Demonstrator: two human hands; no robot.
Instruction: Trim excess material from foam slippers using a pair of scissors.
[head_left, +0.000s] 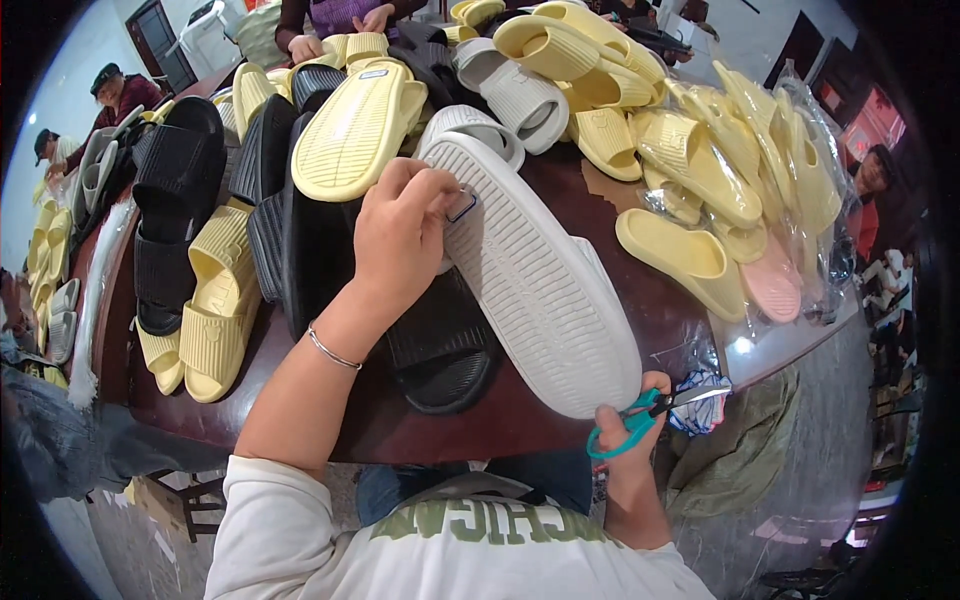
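A light grey slide slipper (545, 290) is tilted up over the table with its ridged sole showing. My left hand (400, 235), a bangle on its wrist, is pinched at the toe end of that sole, on a small blue-edged label (462, 205). At the other end, my right hand (635, 435) has fingers through the teal handles of a pair of scissors (640, 418); its thumb and fingers also touch the slipper's edge. The scissor blades point right, away from the slipper. Under the grey slipper lies a black slide slipper (440, 345).
Yellow slippers (215, 300), black slippers (180, 170) and other grey slippers (515, 95) crowd the dark red table (390, 435). Several yellow ones in clear plastic bags (790, 170) lie at right, near a crumpled patterned bundle (700, 402). Another person's hands (340, 30) work across the table.
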